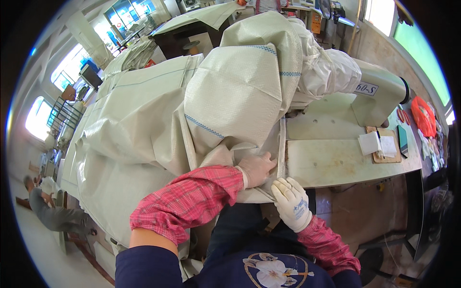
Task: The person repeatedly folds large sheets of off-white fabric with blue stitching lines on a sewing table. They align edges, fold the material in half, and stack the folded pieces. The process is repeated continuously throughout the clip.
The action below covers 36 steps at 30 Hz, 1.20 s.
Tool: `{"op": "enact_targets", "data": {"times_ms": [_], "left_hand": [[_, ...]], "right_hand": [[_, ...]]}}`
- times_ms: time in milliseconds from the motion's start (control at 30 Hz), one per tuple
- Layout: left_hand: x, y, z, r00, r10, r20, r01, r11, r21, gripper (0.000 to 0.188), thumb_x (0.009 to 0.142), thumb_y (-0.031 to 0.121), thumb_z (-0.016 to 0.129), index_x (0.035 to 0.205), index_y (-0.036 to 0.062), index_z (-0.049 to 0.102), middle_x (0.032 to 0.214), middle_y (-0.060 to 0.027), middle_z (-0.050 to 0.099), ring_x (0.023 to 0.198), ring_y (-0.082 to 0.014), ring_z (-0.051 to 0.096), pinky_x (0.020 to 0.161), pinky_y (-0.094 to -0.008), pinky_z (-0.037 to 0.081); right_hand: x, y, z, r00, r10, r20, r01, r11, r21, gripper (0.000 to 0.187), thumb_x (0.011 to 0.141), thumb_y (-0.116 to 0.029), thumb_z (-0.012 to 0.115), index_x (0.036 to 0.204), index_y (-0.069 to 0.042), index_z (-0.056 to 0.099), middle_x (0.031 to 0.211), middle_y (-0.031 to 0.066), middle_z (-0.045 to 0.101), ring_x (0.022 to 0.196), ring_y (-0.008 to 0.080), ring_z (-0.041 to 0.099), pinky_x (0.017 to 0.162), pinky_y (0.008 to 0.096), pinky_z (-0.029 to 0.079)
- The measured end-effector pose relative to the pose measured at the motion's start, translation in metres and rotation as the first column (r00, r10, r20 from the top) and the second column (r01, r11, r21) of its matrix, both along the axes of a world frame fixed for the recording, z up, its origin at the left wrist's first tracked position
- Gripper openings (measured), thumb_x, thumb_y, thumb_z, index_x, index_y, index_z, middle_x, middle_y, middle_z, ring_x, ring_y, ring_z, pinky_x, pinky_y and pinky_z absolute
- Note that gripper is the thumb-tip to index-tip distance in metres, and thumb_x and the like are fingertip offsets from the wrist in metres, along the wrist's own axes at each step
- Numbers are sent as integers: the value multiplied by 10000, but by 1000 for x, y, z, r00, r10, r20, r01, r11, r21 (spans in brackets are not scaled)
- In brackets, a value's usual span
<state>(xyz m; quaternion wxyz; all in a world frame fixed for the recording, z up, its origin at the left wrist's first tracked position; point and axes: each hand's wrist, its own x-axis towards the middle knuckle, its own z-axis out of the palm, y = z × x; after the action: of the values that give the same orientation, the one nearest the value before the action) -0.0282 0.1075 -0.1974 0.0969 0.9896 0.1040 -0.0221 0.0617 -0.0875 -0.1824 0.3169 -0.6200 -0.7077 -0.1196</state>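
Observation:
A large off-white woven plastic sheet (129, 110) with blue checked stripes lies in heavy folds over the table and is bunched up in front of me. My left hand (257, 170), in a thin pale glove, has its fingers closed on a fold of it near the front edge. In a white work glove, my right hand (292, 204) grips the folded hem strip (282, 153) at its near end. That strip runs away from me toward a sewing machine (379, 91), whose head is wrapped in white plastic. Folds hide the needle area.
On the machine table (331, 163), at the right, are a clipboard with papers (386, 149), a dark green notebook (402, 141) and scissors (403, 116). An orange-red bag (423, 116) hangs beyond them. Another person (53, 206) is at the far left; a further one stands at the back.

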Motion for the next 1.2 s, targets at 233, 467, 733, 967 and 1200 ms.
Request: {"op": "enact_targets", "data": {"times_ms": [233, 467, 733, 967, 1200], "left_hand": [[-9, -2, 2, 988, 40, 149, -24, 994, -105, 354, 853, 162, 570, 1203, 109, 558, 1008, -149, 562, 769, -329, 645, 657, -454, 530], [-1, -14, 6, 989, 125, 85, -126, 992, 6, 379, 852, 141, 548, 1227, 87, 536, 1036, -165, 557, 722, -330, 669, 631, -447, 544], [9, -13, 7, 998, -66, 12, 65, 994, 85, 267, 873, 155, 525, 1121, 73, 582, 1000, -184, 565, 659, -330, 664, 562, -442, 539], [-1, -58, 90, 940, -255, -227, 317, 899, 301, 422, 781, 171, 576, 1163, -7, 604, 968, -104, 594, 940, -262, 553, 778, -379, 446], [-43, 63, 124, 962, -272, -31, 230, 741, 631, 295, 839, 144, 518, 1095, 46, 627, 1121, -117, 636, 955, -259, 592, 937, -386, 407]], "right_hand": [[18, 18, -7, 999, -32, 37, 35, 997, -75, 429, 678, -61, 636, 1105, -21, 639, 1176, 118, 629, 1126, 284, 588, 1001, 499, 421], [20, 15, -6, 999, -16, 37, 16, 1000, -7, 393, 679, -53, 620, 1067, -2, 647, 1147, 124, 642, 1115, 281, 596, 1002, 484, 421], [45, 35, -11, 991, -128, 34, 133, 970, -204, 633, 710, -78, 616, 1317, 40, 481, 1347, 213, 502, 1309, 373, 432, 1109, 556, 277], [43, 37, -4, 951, 50, 306, 113, 863, -492, 485, 830, -199, 553, 1251, 40, 574, 1399, 211, 489, 1361, 362, 395, 1128, 565, 246], [35, 15, -28, 993, -4, 118, 33, 969, -245, 362, 780, -137, 595, 1096, 37, 626, 1178, 192, 632, 1157, 323, 575, 1054, 448, 396]]}}
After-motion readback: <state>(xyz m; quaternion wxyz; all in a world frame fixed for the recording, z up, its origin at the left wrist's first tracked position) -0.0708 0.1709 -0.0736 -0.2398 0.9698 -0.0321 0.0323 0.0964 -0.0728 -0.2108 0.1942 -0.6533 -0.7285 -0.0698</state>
